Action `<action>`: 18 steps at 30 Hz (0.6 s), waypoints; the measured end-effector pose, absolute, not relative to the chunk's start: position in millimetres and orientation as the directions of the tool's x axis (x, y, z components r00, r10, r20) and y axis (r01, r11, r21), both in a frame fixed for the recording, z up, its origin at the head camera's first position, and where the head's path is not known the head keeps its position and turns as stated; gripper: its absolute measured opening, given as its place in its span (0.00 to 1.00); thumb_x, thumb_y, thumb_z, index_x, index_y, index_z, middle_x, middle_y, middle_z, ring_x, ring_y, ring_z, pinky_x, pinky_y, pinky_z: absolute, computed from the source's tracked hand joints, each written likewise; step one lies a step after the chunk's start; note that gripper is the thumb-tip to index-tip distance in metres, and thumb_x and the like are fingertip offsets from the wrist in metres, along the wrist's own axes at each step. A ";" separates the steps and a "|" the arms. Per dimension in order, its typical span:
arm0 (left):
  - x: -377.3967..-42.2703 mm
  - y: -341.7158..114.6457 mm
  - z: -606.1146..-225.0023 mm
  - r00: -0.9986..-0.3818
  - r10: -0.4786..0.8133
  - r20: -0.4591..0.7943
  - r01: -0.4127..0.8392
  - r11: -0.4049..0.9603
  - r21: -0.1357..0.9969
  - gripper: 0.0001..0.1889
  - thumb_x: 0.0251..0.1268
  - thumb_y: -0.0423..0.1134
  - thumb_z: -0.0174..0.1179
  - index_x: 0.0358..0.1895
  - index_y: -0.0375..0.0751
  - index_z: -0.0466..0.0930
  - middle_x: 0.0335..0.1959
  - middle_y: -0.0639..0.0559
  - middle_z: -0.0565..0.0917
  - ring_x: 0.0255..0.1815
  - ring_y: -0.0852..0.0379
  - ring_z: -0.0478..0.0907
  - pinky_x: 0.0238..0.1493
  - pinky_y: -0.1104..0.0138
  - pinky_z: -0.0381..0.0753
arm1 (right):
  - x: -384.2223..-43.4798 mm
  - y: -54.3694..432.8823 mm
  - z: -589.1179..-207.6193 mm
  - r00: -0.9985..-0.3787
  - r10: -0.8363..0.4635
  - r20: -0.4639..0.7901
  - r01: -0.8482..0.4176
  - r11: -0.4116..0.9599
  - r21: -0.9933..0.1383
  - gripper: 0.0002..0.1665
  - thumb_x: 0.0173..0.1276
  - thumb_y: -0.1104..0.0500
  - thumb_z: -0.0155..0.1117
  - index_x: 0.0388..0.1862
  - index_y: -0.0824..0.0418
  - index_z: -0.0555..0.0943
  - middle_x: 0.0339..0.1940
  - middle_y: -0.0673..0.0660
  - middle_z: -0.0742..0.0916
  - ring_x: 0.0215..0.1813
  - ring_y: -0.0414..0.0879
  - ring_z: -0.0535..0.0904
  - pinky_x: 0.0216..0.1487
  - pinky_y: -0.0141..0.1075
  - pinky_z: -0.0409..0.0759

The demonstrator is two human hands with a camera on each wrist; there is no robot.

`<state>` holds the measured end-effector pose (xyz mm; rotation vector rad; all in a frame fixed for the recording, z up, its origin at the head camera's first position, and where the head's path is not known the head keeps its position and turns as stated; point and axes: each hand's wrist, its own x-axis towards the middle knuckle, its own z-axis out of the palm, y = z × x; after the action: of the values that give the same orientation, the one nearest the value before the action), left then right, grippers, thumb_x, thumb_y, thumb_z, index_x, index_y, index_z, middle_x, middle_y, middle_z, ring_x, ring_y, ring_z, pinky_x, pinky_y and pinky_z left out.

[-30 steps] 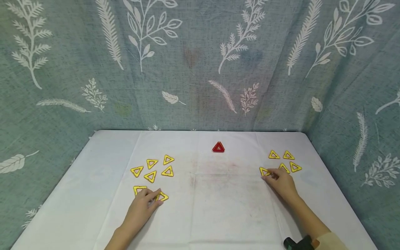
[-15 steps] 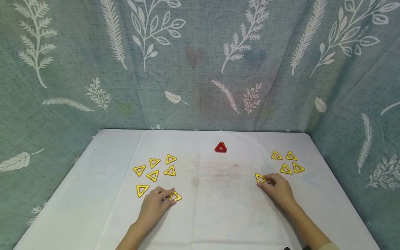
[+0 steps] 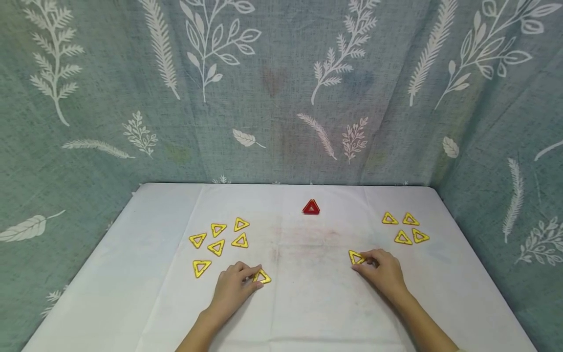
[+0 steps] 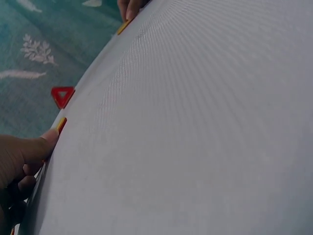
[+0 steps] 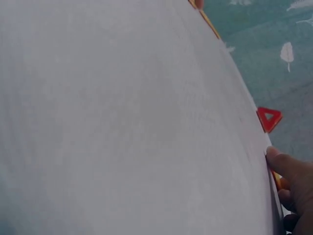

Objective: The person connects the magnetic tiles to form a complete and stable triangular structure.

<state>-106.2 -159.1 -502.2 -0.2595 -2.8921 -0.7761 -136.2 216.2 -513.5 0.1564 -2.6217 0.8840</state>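
Left hand [image 3: 235, 288] has a yellow triangle frame [image 3: 266, 276] pinched, right hand [image 3: 381, 270] pinches a second frame [image 3: 352, 257], both well in from the far edge of the tabletop [image 3: 312, 303]. Pairing-up step, I reckon; next move probably needs sides lined up.

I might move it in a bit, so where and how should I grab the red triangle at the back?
Probably pinch the red triangle by its two sloping sides, coming down from above. The wrist views show it rising from the tabletop, point up, wide base down, and the head view shows nothing against either side.
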 end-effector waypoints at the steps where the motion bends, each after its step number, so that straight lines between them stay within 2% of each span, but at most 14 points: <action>1: -106.8 -157.5 -502.7 -0.974 0.138 0.178 0.208 0.850 0.483 0.23 0.47 0.51 0.70 0.51 0.52 0.84 0.32 0.63 0.75 0.31 0.66 0.66 0.36 0.68 0.63 | -136.0 214.7 -513.3 -0.925 0.010 0.379 -0.222 0.797 -0.561 0.20 0.41 0.53 0.81 0.34 0.58 0.86 0.25 0.46 0.82 0.29 0.39 0.74 0.33 0.36 0.70; 12: -113.4 -134.7 -502.6 -0.963 0.207 0.170 0.265 0.829 0.493 0.22 0.50 0.52 0.68 0.51 0.54 0.83 0.34 0.64 0.75 0.32 0.67 0.65 0.36 0.68 0.62 | -132.6 201.2 -512.9 -0.948 0.005 0.318 -0.191 0.792 -0.580 0.21 0.42 0.50 0.80 0.35 0.57 0.86 0.26 0.47 0.82 0.31 0.40 0.73 0.37 0.39 0.66; 18: -118.6 -121.3 -503.8 -0.952 0.248 0.179 0.305 0.812 0.497 0.22 0.51 0.52 0.67 0.51 0.54 0.83 0.33 0.64 0.75 0.32 0.66 0.65 0.36 0.68 0.61 | -130.5 190.3 -515.4 -0.929 -0.029 0.370 -0.245 0.796 -0.553 0.21 0.41 0.48 0.80 0.34 0.55 0.86 0.26 0.45 0.81 0.31 0.39 0.72 0.37 0.37 0.65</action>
<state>-118.6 -121.3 -503.8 -0.4420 -2.8890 -0.8199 -130.5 190.3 -515.4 0.2082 -2.6413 0.8807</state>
